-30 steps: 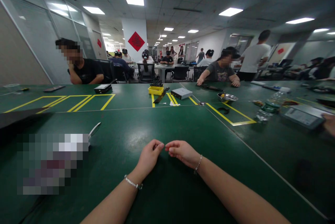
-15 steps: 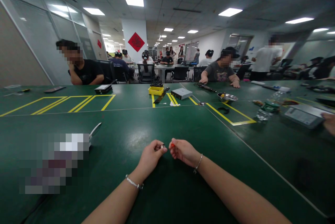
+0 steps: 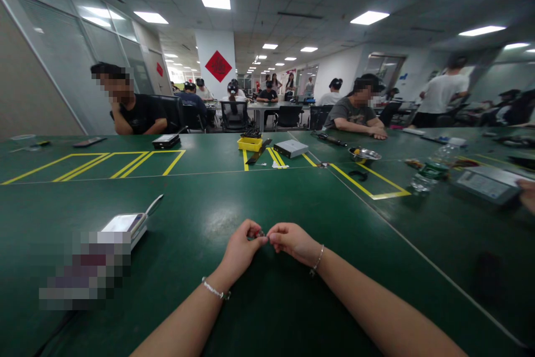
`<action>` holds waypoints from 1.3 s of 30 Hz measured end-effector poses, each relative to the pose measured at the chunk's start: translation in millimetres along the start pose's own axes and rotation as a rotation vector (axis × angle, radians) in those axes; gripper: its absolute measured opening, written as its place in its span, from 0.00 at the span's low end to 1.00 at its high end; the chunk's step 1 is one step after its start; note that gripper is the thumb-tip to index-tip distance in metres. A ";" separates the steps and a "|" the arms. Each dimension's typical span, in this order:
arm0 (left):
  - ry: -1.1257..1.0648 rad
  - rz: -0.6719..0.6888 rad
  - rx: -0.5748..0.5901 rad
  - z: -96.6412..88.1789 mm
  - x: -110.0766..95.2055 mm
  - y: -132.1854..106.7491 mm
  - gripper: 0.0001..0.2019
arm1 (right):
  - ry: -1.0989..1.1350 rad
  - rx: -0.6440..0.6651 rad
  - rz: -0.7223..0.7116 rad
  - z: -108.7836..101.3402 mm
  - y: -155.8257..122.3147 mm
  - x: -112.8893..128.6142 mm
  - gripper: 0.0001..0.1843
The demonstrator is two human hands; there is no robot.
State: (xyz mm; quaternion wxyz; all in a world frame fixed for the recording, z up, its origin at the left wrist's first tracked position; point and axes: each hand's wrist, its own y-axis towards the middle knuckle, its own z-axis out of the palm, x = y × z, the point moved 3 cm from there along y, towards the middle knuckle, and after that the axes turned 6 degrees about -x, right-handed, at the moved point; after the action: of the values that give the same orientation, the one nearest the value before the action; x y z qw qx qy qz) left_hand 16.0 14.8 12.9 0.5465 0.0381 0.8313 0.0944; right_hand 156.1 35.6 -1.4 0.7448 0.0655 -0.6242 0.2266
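My left hand [image 3: 246,241] is closed in a pinch just above the green table. Between its thumb and forefinger sits a small shiny metal piece [image 3: 261,233], too small to name more exactly. My right hand [image 3: 290,240] is closed too, its fingertips meeting those of my left hand at this piece. Whatever the right fingers hold is hidden behind them. Both wrists wear bracelets.
A phone-like device [image 3: 122,223] with a white cable lies at the left. Farther back are a yellow tray [image 3: 249,144], a grey box [image 3: 291,148], a metal bowl [image 3: 364,154] and a plastic bottle [image 3: 432,170]. Several people sit around.
My right hand has moved slightly left, closing the gap to my left hand. The orange-red bit that showed in its fingers is now out of sight. The left hand has barely moved.
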 end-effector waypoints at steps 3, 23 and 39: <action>0.019 -0.005 0.029 0.9 0.3 -1.1 0.07 | -0.078 0.018 -0.030 1.2 0.3 0.4 0.13; -0.118 0.005 0.103 3.2 -1.9 -1.0 0.17 | 0.019 -0.002 0.002 2.2 -0.6 0.3 0.15; -0.012 0.042 0.037 2.3 -0.3 -1.8 0.08 | 0.135 -0.012 -0.021 -1.7 0.9 -0.3 0.13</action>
State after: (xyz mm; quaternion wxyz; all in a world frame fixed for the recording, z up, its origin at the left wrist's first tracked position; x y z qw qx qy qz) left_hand 18.3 13.2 11.9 0.5487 0.0663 0.8285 0.0902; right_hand 157.3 36.9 -2.2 0.7878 0.0522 -0.5733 0.2189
